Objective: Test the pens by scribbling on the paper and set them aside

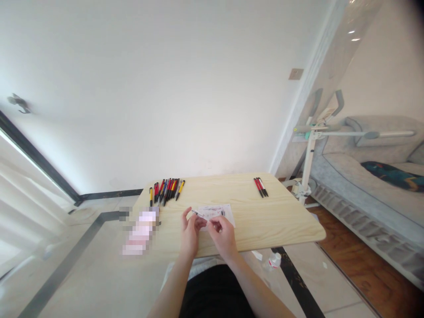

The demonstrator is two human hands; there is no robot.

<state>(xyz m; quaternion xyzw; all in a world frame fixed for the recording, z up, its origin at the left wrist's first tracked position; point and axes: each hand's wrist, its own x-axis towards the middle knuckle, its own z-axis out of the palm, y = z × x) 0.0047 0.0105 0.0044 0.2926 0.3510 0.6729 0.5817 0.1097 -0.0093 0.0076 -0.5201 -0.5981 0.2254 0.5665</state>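
Note:
Near the table's front edge, my left hand [189, 227] and my right hand [221, 229] are close together. Between them runs a slim, pale pen-like rod [200, 216] with a darker end at the left; its exact kind is too small to tell. The left fingers close on the left part of the rod, with the index finger raised. My right thumb and fingertips pinch its right end. Just beyond and partly under the hands lies a white printed sheet [228, 213], some of it hidden by them.
A pile of pens [167, 190] in red, yellow, black and blue lies at the back left of the wooden table [271, 221]. Three pens [261, 187] lie at the back right. A blurred-out pinkish object [142, 229] sits at the left edge. A plastic bottle [274, 260] is below.

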